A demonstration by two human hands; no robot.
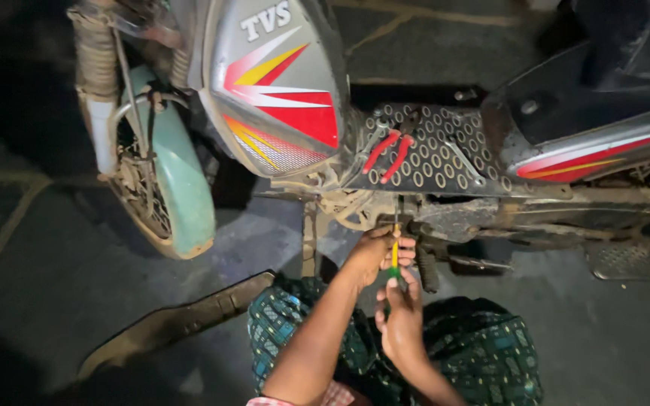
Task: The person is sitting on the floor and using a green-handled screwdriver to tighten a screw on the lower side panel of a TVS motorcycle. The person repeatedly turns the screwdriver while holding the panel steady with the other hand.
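Both my hands work under the moped's footboard (pixel 445 150): right hand (pixel 400 319) clasps the screwdriver (pixel 395 256), left hand (pixel 376 252) steadies its tip; fastener unseen, job midway I judge.

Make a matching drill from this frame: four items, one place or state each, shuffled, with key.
Items:
1. pliers
2. screwdriver
3. front mudguard
4. loose dark panel

Places or states:
A. lying flat on the ground beside the knee
B. held between the left hand and right hand, tip up under the frame
C. pale green, curving over the spoked wheel
D. red-handled, resting on the perforated footboard

Pairs: 1-D, 2-B, 3-C, 4-A
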